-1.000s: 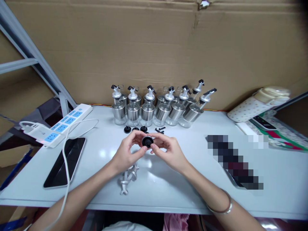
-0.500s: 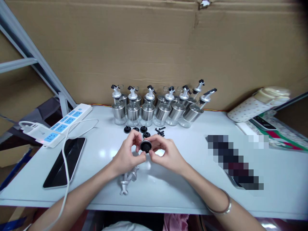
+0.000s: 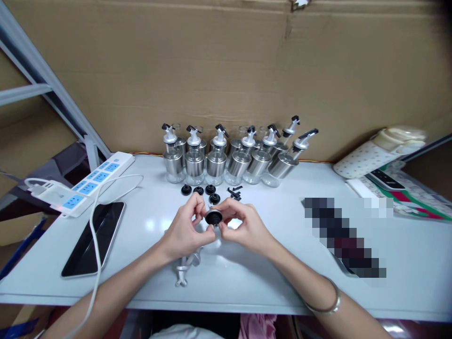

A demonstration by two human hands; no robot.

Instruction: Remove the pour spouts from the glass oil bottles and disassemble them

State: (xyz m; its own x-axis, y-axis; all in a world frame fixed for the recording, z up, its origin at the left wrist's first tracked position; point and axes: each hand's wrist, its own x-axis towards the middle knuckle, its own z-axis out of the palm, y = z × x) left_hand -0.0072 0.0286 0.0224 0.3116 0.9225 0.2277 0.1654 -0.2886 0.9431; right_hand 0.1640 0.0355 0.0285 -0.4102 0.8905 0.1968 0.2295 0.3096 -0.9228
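Observation:
Between both hands is a silver-rimmed pourer top with a black ribbed stopper [image 3: 213, 217], its stopper side facing me. My left hand [image 3: 185, 230] is closed on its left edge, thumb below and bent index finger above. My right hand [image 3: 249, 228] pinches it from the right in the same way. Just beyond the fingers lie several loose black stoppers [image 3: 186, 189]. Small black lever pieces [image 3: 234, 192] are a little to their right. Under my left wrist sit silver spout pieces [image 3: 181, 273], partly hidden by the arm.
Glass-and-steel dispenser bottles [image 3: 195, 164] line the back, several with pourers; the rightmost leans. At left are a power strip [image 3: 88, 186], a white cable [image 3: 93, 226] and a tablet [image 3: 93, 240]. A dotted flask [image 3: 367, 153] and a blurred-out object [image 3: 344, 240] lie right.
The pourer top has tilted slightly in my fingers, so the black stopper points more downward. Both hands stay in nearly the same place.

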